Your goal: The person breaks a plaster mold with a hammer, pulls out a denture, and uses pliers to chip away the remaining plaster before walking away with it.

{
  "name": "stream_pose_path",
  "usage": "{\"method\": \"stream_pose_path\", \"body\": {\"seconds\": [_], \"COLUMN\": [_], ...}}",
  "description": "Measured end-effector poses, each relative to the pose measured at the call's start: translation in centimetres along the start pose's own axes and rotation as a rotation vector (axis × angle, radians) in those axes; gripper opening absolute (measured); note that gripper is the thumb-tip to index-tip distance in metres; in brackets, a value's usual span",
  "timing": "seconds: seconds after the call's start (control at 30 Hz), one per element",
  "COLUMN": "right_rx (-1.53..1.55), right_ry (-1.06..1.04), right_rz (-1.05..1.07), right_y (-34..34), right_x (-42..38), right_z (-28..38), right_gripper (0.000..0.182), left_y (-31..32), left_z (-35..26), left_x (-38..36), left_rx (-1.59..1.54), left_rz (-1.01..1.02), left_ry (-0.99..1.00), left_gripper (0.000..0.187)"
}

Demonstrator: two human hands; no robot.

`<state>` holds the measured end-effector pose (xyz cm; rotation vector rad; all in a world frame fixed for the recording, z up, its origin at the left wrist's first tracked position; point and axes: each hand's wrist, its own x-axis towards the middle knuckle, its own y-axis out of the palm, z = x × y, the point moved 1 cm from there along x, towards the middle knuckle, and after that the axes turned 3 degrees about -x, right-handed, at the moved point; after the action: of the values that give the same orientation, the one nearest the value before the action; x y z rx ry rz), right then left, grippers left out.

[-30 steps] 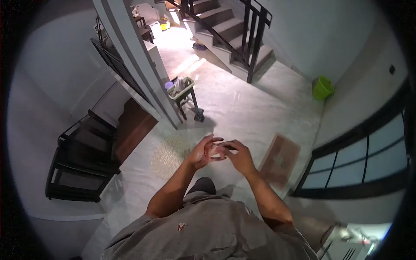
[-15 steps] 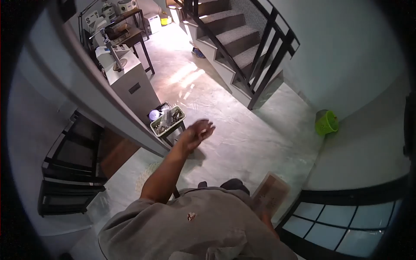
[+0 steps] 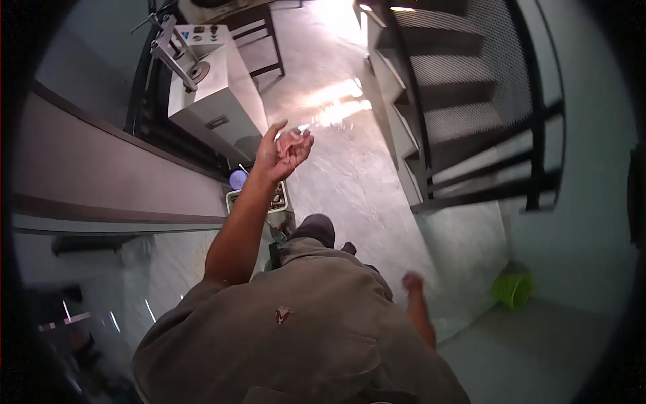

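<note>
My left hand [image 3: 288, 155] is raised in front of me, palm upward, with the thumb and fingers apart and loosely bent. I see no clear object in it. In the view it appears just right of a white machine cabinet [image 3: 222, 101] and above a tray of small metal parts [image 3: 279, 197], partly hidden behind my forearm. My right hand [image 3: 412, 281] hangs low at my right side over the floor. It is small and smeared by motion, so its fingers cannot be made out.
A staircase with a black metal railing [image 3: 484, 178] rises on the right. A green basket [image 3: 513, 289] stands by the right wall. A round purple-lidded container [image 3: 238, 179] is beside the parts tray. Pale marble-like floor [image 3: 356, 182] runs between the cabinet and stairs.
My view has moved forward, bringing the cabinet and stairs closer. My left hand is higher in view, its palm turned up. The brown rectangular thing near my right hand is out of view.
</note>
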<state>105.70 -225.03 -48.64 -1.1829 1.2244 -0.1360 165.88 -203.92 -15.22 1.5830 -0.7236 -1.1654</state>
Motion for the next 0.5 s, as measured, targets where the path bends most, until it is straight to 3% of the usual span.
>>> {"method": "stream_pose_path", "body": {"seconds": [0.03,0.07,0.1,0.13,0.17,0.2,0.3,0.33,0.47,0.5], "right_rx": [0.373,1.032,1.013,1.36,1.382,1.598,1.427,1.421,1.156,1.288], "right_ry": [-0.106,0.111,-0.114,-0.012,-0.04,-0.144,-0.178,-0.204,-0.282,-0.282], "right_rz": [-0.245,-0.101,-0.303,-0.321,-0.38,-0.42,-0.359,-0.335,-0.097,-0.036], "right_y": [-8.8,-16.5,-23.8,-32.3,-37.6,-42.7,-52.3,-53.1,-52.2,-50.0], "right_x": [3.3,9.0,12.5,13.7,16.7,18.9,22.6,24.7,28.0,30.2], "right_z": [-0.8,-1.1,-1.3,1.2,1.7,3.2,8.3,10.1,17.0,17.7], "right_gripper": [0.029,0.022,0.016,0.012,0.018,0.013,0.011,0.012,0.018,0.017], "left_y": [1.2,1.9,2.1,2.2,2.5,3.0,5.6,6.6,11.9,12.8], "left_z": [-1.2,-2.6,-4.0,-5.6,-7.2,-8.4,-13.4,-15.0,-23.0,-24.9], "left_x": [1.4,3.3,5.2,7.0,9.0,11.0,17.5,19.8,29.3,31.4], "left_rx": [0.059,0.123,0.113,0.092,0.075,0.069,-0.145,-0.181,-0.155,-0.156], "left_rz": [0.002,0.007,0.007,-0.006,-0.018,-0.018,-0.016,0.109,0.088,0.078], "left_ry": [0.067,0.127,0.145,0.197,0.246,0.251,0.342,0.35,0.363,0.374], "left_gripper": [0.037,0.038,0.038,0.04,0.041,0.041,0.042,0.047,0.04,0.04]}}
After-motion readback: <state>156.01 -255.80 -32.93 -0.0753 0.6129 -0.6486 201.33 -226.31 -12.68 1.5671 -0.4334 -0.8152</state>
